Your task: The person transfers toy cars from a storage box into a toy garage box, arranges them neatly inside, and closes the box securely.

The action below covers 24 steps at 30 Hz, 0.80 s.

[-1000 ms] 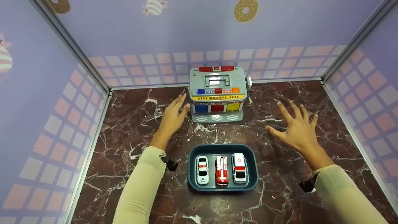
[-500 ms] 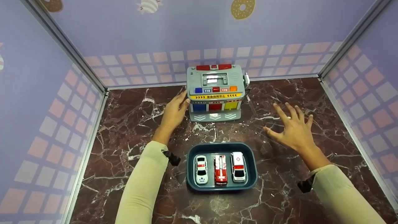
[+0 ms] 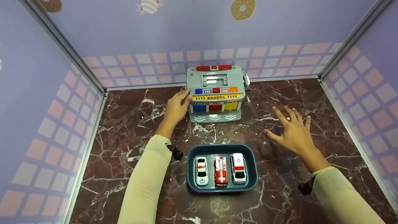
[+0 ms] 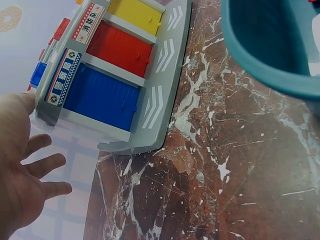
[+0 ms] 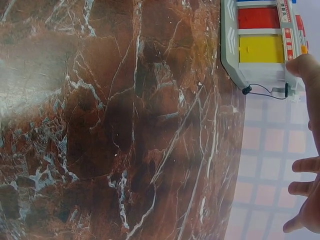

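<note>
A grey toy garage (image 3: 215, 93) with blue, red and yellow doors stands by the back wall. At its left side is my left hand (image 3: 177, 109), with the fingertips right at the upper left corner. The left wrist view shows that hand's fingers (image 4: 47, 165) extended, and the thumb against the roof's edge beside the blue light (image 4: 38, 74). My right hand (image 3: 293, 132) hovers over the table to the right of the garage, fingers spread and holding nothing. In the right wrist view its thumb overlaps the garage's edge near the yellow door (image 5: 261, 48).
In front of the garage sits a dark teal tray (image 3: 222, 189). Inside lie a white police car (image 3: 201, 171), a red fire truck (image 3: 221, 171) and a white ambulance (image 3: 238, 168). Purple patterned walls (image 3: 186, 28) border the marbled table (image 3: 130, 130) at the back and sides.
My left hand has moved slightly forward and right, up to the garage's upper corner. The right hand has barely shifted. The garage and the vehicles keep their places.
</note>
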{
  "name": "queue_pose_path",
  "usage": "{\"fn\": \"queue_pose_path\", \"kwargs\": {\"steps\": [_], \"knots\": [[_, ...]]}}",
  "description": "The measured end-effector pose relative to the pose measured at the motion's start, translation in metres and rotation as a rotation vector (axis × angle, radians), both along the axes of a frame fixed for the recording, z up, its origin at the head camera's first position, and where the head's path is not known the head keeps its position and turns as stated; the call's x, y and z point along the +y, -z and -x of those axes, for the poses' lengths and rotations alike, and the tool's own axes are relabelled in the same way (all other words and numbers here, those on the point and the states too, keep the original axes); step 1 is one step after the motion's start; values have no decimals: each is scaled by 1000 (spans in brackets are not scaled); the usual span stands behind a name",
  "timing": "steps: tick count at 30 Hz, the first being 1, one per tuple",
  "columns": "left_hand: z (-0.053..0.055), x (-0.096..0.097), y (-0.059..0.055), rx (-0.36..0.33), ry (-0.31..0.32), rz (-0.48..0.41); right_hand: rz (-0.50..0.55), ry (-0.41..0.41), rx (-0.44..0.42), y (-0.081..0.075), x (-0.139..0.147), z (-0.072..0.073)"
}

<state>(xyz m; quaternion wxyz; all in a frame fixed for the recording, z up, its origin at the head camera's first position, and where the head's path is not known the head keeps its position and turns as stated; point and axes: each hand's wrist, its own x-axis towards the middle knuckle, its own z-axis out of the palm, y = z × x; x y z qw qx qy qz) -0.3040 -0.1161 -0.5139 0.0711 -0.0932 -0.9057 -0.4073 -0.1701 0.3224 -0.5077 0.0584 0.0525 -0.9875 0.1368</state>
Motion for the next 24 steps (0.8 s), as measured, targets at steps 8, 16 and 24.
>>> {"fn": "queue_pose_path", "kwargs": {"steps": [8,16,24], "knots": [[6,1,-2,13,7,34,-5,-6,-5,0,1,1],[7,1,-2,-20,-14,46,14,-44,7,2,-7,5],[11,-1,-6,-35,4,64,52,-98,20,-2,-19,15]]}}
